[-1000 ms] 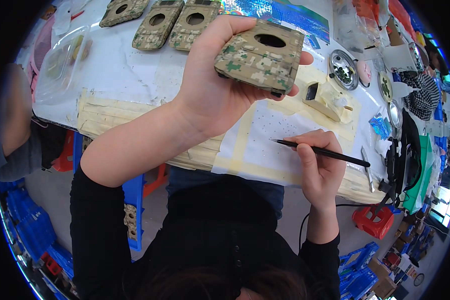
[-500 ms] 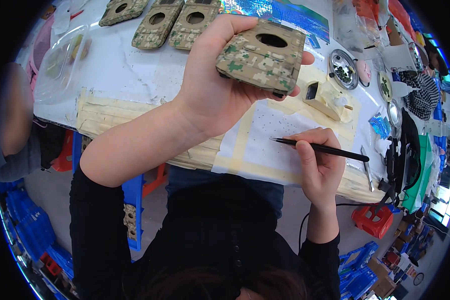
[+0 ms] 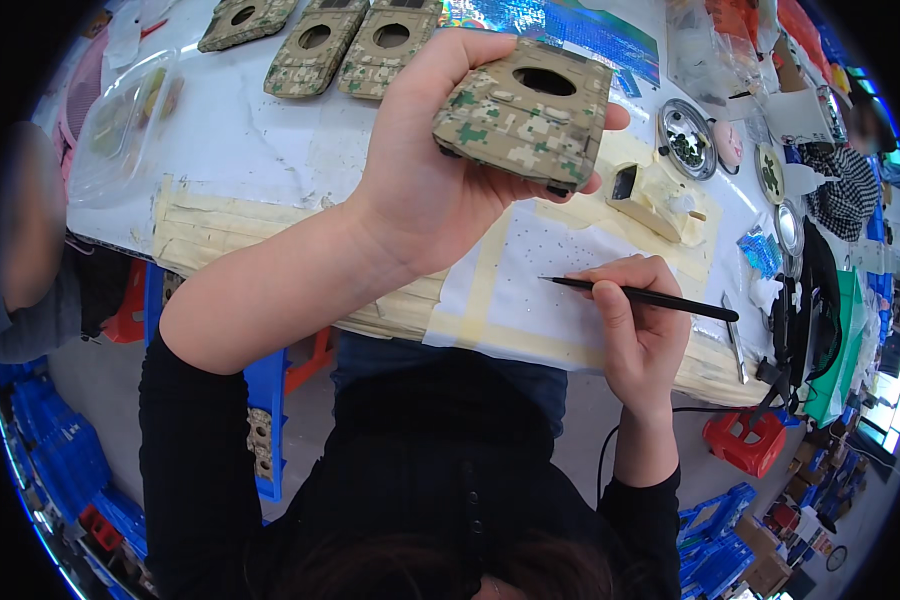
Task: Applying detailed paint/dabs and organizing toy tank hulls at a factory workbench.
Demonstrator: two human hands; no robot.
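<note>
Presently, nearest the body: right hand at the right part of the white paper, thumb and fingers pinching a slim black tool. Fine tip over the paper's middle; whether it touches, or grips anything, cannot be told. Tiny specks scattered on the paper. Knife to the right of the paper. Left hand raised over the paper's far side, thumb and fingers wrapped around a camouflage shell, tilted, its round hole showing. Cream block just beyond the paper's far right; round tin farther beyond it. Three similar shells well beyond the paper, far left.

Judgement: step in hand seems to be picking up a speck with the tool, shell held ready. Next move would call for a light, steady tip and a firm left grip; specks could easily scatter.
</note>
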